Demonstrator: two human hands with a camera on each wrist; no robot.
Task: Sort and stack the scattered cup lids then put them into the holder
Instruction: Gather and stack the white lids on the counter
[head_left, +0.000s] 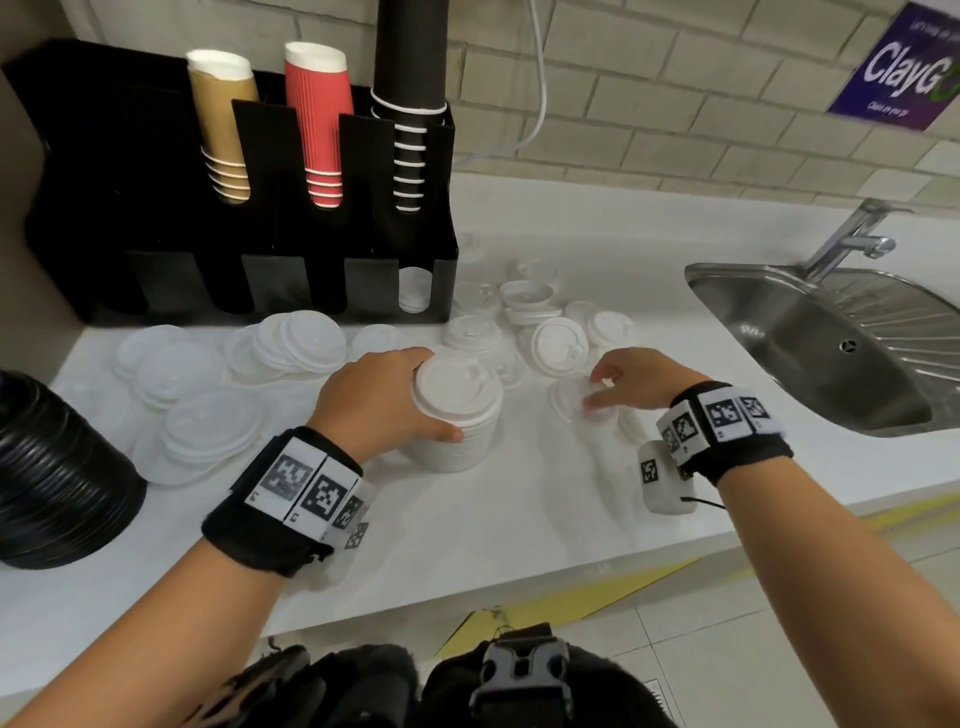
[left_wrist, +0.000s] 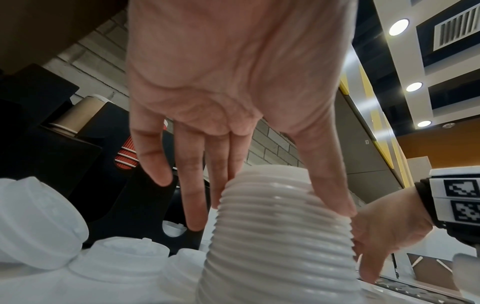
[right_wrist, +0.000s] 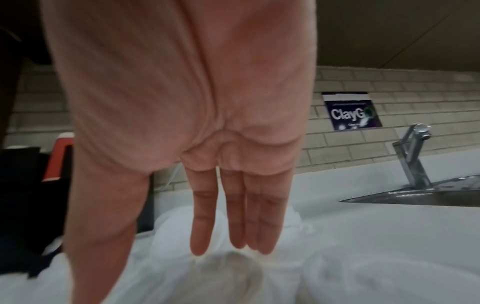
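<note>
My left hand (head_left: 439, 396) grips a tall stack of white sip lids (head_left: 457, 415) standing on the white counter (head_left: 519, 509). In the left wrist view the thumb lies on the right side of the ribbed stack (left_wrist: 275, 236) and the fingers (left_wrist: 193, 205) on its left. My right hand (head_left: 605, 387) reaches down over a single translucent lid (head_left: 571, 402) just right of the stack. Its fingers (right_wrist: 233, 226) are straight above the blurred lid (right_wrist: 228, 273). More white sip lids (head_left: 561, 343) lie scattered behind. The black holder (head_left: 234, 249) stands at the back left.
The holder carries brown (head_left: 221, 119), red (head_left: 319, 119) and black cup stacks (head_left: 410, 104); its rightmost lower slot shows lids (head_left: 415, 291). Clear flat lids (head_left: 208, 421) spread at left, beside a black lid stack (head_left: 52, 467). A steel sink (head_left: 831, 343) and tap (head_left: 852, 239) are at right.
</note>
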